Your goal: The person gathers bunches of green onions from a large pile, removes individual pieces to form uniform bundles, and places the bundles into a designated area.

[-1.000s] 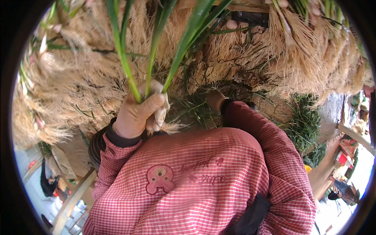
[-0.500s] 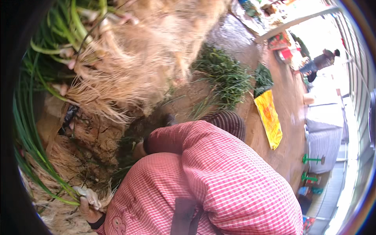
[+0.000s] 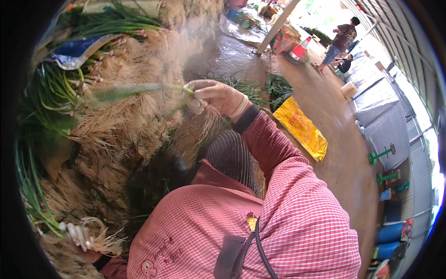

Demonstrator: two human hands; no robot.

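Observation:
My right hand (image 3: pixel 216 98), in a pale glove with a band at the wrist, pinches a spring onion (image 3: pixel 172 87). Its blurred green leaves point left, and stringy roots (image 3: pixel 210 122) dangle under the fingers. Low at the left, my left hand (image 3: pixel 80 238), also gloved, is closed round a bunch of spring onions (image 3: pixel 46 215), whose leaves run up along the left edge and whose roots (image 3: pixel 106 239) spread beside the fingers. Between and beyond both hands lies a big heap of spring onions (image 3: pixel 125 114) with long tan roots.
A blue and white sheet (image 3: pixel 79 51) lies across the heap. Greens (image 3: pixel 278 90) and a yellow sack (image 3: pixel 299 128) lie on the brown floor to the right. Farther back are a traffic cone (image 3: pixel 299 49), a post (image 3: pixel 278 27) and two people (image 3: pixel 341 39). Green-handled stands (image 3: pixel 383 154) are at the right.
My right hand has risen from low beside my knee to the upper middle, now with a spring onion in it. My left hand still holds its bunch. The view has shifted.

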